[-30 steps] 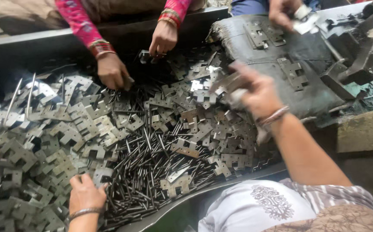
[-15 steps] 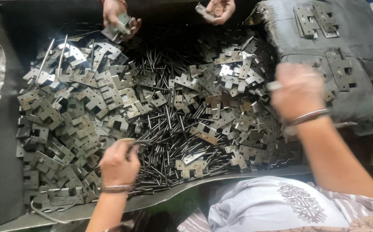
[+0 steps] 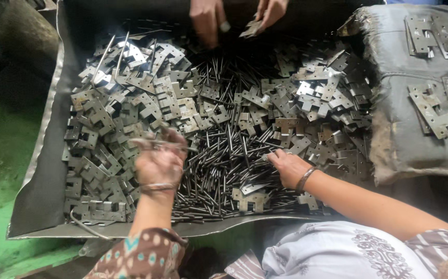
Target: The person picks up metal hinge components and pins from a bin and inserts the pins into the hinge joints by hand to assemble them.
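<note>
Right hand (image 3: 287, 168) now down on pins (image 3: 218, 165), formerly raised.

Tray of metal parts, hands at its near and far edges

The pins (image 3: 224, 155) lie at the tray's (image 3: 43, 191) centre, hinge plates (image 3: 126, 108) heaped from nine to three o'clock around them. The left hand (image 3: 159, 160) sits at seven o'clock, the right hand (image 3: 288, 168) at five; a co-worker's hands (image 3: 208, 18) at twelve. A padded bench (image 3: 415, 139) with more plates lies outside at three.

Under my hands: hinge plates (image 3: 146, 103), dull grey sheet metal w/ some shiny edges. Pins (image 3: 224, 170), dark smooth steel. Tray liner (image 3: 43, 181), matt dark sheet. Cushion (image 3: 404, 129), worn grey cloth, frayed rough edge.
</note>
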